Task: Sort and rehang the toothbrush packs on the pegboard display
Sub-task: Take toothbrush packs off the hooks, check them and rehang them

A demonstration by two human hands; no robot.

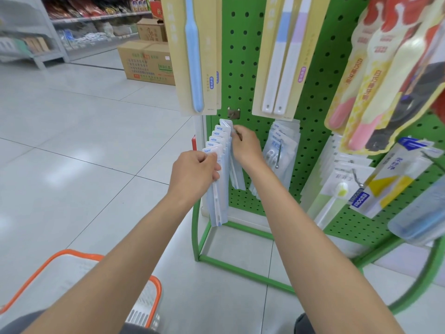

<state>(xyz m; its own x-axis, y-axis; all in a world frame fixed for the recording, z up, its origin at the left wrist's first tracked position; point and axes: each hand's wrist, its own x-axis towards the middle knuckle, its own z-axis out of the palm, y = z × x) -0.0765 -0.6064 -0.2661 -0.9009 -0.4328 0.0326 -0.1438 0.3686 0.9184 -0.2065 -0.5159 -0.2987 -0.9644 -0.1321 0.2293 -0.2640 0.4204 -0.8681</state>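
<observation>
About six packs (218,141) fanned at the pegboard's (243,56) lower left, left hand (195,169) gripping the stack's front, fingers curled, right hand (245,145) pinching the rearmost top, seemingly at a hook (237,133), both arms outstretched

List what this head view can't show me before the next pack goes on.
Head view only:
- The peg bracket's prong and the top pack's hang hole: hidden by the right hand.
- Fanned packs' small print: blurred, partly under the left hand.
- Basket contents: behind left forearm.
- Blue toothbrush pack's top: cut off by the upper edge.
</observation>
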